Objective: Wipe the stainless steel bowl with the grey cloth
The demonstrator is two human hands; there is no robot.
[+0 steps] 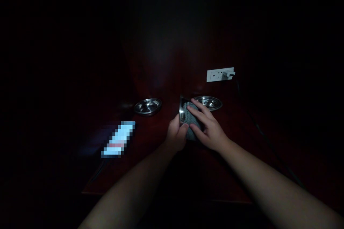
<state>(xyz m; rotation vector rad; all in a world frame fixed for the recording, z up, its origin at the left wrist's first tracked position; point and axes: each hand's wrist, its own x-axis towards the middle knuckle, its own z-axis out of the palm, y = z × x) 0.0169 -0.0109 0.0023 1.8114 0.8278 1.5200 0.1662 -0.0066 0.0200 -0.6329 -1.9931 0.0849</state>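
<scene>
My left hand (177, 134) grips a shiny metal bowl (182, 111), tipped on its side above the dark red table. Against the bowl, my right hand (209, 127) presses a grey-green textured cloth (194, 123), its fingers bent over the fabric. Most of the bowl is hidden behind the cloth and fingers. A second metal bowl (147, 106) rests on the table to the left. Just behind my right hand lies another metal dish (211, 103), partly covered by the fingers.
A lit phone (118, 140), its screen blurred out, lies at the left with a cable near it. On the back wall is a white power socket (220, 74) with a plug in it. Its dark cord (262, 134) runs down the right side. The table's front edge (215, 200) shows faintly.
</scene>
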